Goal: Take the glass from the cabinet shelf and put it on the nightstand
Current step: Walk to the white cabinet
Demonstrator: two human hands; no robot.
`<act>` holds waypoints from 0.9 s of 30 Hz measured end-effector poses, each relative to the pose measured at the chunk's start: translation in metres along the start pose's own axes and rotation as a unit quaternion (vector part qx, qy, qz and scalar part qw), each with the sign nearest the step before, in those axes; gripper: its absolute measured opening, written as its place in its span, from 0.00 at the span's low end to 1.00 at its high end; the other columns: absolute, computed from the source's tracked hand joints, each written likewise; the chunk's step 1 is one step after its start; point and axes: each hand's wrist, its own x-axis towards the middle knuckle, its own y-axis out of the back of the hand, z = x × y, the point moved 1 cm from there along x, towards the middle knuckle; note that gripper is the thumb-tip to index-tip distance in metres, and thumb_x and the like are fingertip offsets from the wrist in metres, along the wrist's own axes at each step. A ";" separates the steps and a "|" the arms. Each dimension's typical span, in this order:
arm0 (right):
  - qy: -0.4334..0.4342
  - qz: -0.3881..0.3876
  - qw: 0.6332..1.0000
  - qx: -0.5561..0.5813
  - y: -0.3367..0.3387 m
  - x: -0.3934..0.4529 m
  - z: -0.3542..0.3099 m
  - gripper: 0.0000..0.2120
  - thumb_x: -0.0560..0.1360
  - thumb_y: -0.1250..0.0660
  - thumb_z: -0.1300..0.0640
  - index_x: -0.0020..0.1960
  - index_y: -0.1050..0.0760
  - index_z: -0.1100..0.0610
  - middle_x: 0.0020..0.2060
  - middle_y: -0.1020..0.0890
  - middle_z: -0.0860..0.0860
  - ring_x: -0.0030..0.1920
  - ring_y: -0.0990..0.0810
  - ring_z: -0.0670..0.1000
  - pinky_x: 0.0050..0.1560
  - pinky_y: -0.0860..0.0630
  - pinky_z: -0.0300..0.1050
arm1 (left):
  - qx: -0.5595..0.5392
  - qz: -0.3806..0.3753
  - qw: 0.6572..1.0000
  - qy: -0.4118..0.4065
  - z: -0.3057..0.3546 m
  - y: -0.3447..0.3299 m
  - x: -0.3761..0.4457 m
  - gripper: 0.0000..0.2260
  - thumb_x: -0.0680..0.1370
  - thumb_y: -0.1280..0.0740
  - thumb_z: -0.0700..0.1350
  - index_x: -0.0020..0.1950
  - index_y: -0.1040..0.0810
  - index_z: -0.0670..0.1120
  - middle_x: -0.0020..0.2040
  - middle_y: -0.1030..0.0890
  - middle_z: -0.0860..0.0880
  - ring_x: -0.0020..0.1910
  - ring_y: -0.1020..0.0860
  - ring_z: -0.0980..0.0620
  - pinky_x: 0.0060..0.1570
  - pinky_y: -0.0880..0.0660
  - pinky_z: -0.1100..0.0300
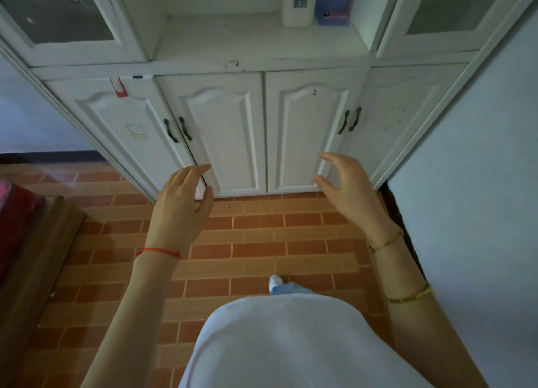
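Both hands are empty and held out in front of the white cabinet (262, 131). The left hand (180, 201) has its fingers loosely curled and spread wide; the right hand (346, 189) is cupped wide too, thumb apart from the fingers. Neither touches anything.

No glass can be made out for certain. The open shelf (247, 41) carries a white container (297, 6) and, just beside it, a blue box (332, 6); both are cut off by the top of the view, so I cannot tell whether the white one is the glass. The nightstand may be the wooden piece (37, 242) at lower left, but that is a guess.

The likely troubles: reaching up with the shelf half out of sight, a hand could knock the blue box or tip the tall white container, since the two stand together near the right wall of the niche. A smooth upright vessel could slip from a loose grip. The shelf's front lip is chipped and sticks out over the lower doors (233, 125), so a hand rising close to the doors could catch it.

Room is fair. The shelf is bare to the left of the container, which gives space to come in from that side. The glazed doors (64, 15) on either side narrow the niche. The tiled floor (262, 242) is open, with a wall (480, 184) close on the right and the wooden piece on the left to step around.
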 end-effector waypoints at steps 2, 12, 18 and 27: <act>0.018 0.012 1.000 0.004 0.008 0.033 0.003 0.24 0.79 0.35 0.50 0.73 0.32 0.55 0.69 0.27 0.52 0.72 0.33 0.52 0.68 0.42 0.39 | 0.000 0.013 1.000 -0.005 0.004 -0.002 0.029 0.19 0.79 0.37 0.44 0.70 0.29 0.45 0.65 0.24 0.43 0.66 0.28 0.44 0.65 0.28 0.48; 0.060 0.004 0.998 -0.003 0.024 0.185 0.020 0.24 0.79 0.35 0.51 0.73 0.31 0.56 0.69 0.26 0.53 0.72 0.32 0.52 0.69 0.41 0.38 | 0.018 0.030 0.999 0.026 0.005 -0.026 0.163 0.18 0.80 0.38 0.44 0.70 0.29 0.46 0.65 0.24 0.44 0.66 0.28 0.45 0.66 0.32 0.52; 0.050 0.000 0.999 0.000 0.013 0.243 0.031 0.24 0.79 0.34 0.51 0.72 0.31 0.57 0.69 0.26 0.53 0.72 0.32 0.52 0.69 0.40 0.38 | 0.007 0.015 1.000 0.021 -0.004 -0.040 0.227 0.19 0.80 0.38 0.44 0.70 0.29 0.45 0.66 0.24 0.44 0.67 0.27 0.44 0.67 0.29 0.49; 0.040 0.021 0.999 0.009 0.001 0.340 0.029 0.24 0.79 0.34 0.52 0.72 0.31 0.56 0.68 0.25 0.53 0.71 0.32 0.52 0.69 0.38 0.40 | -0.002 0.029 0.999 -0.022 -0.019 -0.046 0.343 0.18 0.79 0.37 0.43 0.70 0.29 0.43 0.66 0.23 0.44 0.66 0.27 0.45 0.66 0.28 0.50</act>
